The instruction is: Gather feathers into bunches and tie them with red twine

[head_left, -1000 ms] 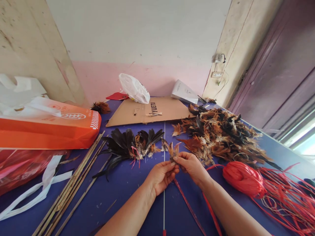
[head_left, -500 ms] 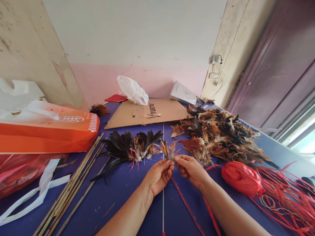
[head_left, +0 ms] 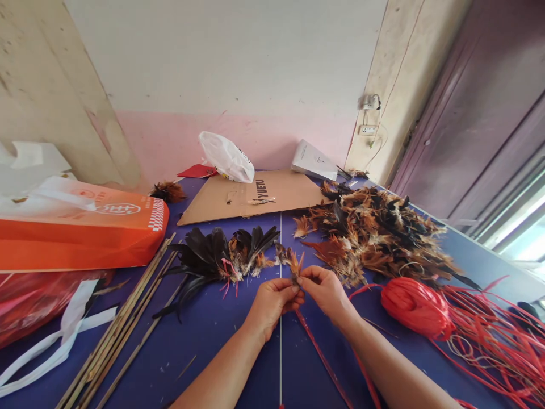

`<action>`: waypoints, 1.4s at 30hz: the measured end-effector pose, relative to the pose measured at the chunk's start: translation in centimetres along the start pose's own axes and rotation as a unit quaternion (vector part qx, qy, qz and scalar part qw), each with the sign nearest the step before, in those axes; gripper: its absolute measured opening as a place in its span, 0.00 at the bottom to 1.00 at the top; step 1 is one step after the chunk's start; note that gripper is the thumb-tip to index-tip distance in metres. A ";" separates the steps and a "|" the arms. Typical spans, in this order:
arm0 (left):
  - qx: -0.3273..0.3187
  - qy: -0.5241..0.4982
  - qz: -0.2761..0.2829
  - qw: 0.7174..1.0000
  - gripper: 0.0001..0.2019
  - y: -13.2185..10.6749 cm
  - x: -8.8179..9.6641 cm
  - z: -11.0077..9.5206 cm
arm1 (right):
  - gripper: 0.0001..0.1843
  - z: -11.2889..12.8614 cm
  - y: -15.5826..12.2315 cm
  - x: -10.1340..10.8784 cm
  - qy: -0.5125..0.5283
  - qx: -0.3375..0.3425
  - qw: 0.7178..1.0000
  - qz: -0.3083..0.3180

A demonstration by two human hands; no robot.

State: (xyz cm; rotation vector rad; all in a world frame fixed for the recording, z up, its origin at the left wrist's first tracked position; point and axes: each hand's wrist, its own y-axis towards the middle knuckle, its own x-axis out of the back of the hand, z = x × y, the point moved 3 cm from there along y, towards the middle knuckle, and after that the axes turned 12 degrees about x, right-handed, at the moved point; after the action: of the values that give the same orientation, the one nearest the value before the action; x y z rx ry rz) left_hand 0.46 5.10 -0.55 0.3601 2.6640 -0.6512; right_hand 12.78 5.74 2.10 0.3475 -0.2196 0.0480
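Both my hands meet over the blue table [head_left: 221, 346]. My left hand [head_left: 272, 304] and my right hand [head_left: 326, 289] are closed in a pinch on the quill ends of a small bunch of brown feathers [head_left: 293, 264]. A red raffia strip [head_left: 323, 358] runs from under my hands toward me. Tied bundles of black and brown feathers [head_left: 221, 258] lie just left of my hands. A big heap of loose brown and black feathers [head_left: 383, 233] sits to the right.
A ball of red raffia [head_left: 415, 307] with loose strands lies at right. Thin bamboo sticks [head_left: 128, 324] lie at left beside an orange bag [head_left: 85, 233] and a red plastic bag [head_left: 29, 307]. Flat cardboard [head_left: 251, 196], a white plastic bag [head_left: 227, 159] and a white box [head_left: 313, 162] lie at the back.
My hands have drawn closer together around the feather bunch. The feathers now stand tighter between my fingers. The view has shifted slightly.
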 end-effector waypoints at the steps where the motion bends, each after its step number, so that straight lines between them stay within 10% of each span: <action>1: -0.002 0.018 0.000 1.000 0.05 0.0 0.0 0.0 | 0.10 0.0 0.1 0.1 -0.002 0.002 1.000 0.001; 8: 0.018 -0.023 -0.029 0.999 0.04 0.1 0.5 0.0 | 0.14 -1.0 2.3 6.5 -0.198 -0.016 0.974 -0.110; 17: 0.020 -0.102 -0.037 0.994 0.02 0.2 0.8 -0.2 | 0.11 -2.2 2.7 9.0 -0.570 -0.083 0.817 0.034; 23: 0.020 -0.114 -0.035 0.993 0.03 0.4 0.8 -0.1 | 0.09 -3.1 2.8 9.1 -0.533 -0.103 0.840 0.028; 34: 0.020 -0.115 -0.033 0.993 0.04 0.3 0.8 -0.1 | 0.04 -4.3 2.9 8.3 -0.213 -0.114 0.970 -0.011; 42: 0.027 -0.118 -0.030 0.992 0.04 0.5 0.9 0.1 | 0.08 -3.7 2.7 6.9 0.022 -0.163 0.986 -0.030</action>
State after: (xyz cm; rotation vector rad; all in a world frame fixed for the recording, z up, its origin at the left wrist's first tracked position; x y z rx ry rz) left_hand -0.17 5.56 -1.22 0.2029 2.4436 -0.7378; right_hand 20.00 9.61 1.09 0.0260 -0.1691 -0.0403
